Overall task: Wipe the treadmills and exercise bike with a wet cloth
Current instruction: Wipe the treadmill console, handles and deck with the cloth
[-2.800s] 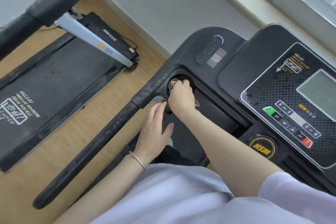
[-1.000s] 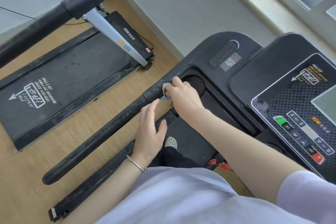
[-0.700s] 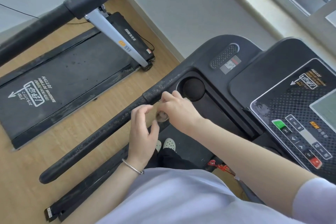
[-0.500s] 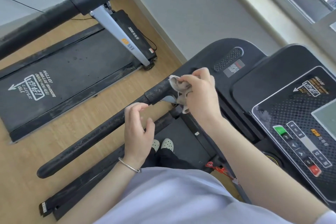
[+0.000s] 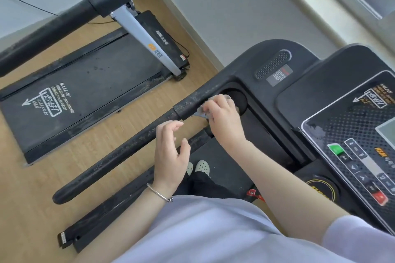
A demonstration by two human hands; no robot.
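We read "HSM" in orange on our treadmill's control panel [image 5: 361,145], beside the button column. The neighbouring treadmill's grey upright [image 5: 147,42] carries "HSM" with further characters too small to read. Its belt [image 5: 85,92] bears a white arrow sign, its lettering upside down and illegible.

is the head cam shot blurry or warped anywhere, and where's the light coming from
Head view: wide-angle warp bends the wall base and window sill; soft daylight from the window at upper right, no hard shadows; mild sheen on the console panel; the cloth in the right hand is slightly smeared; the left hand is sharp.
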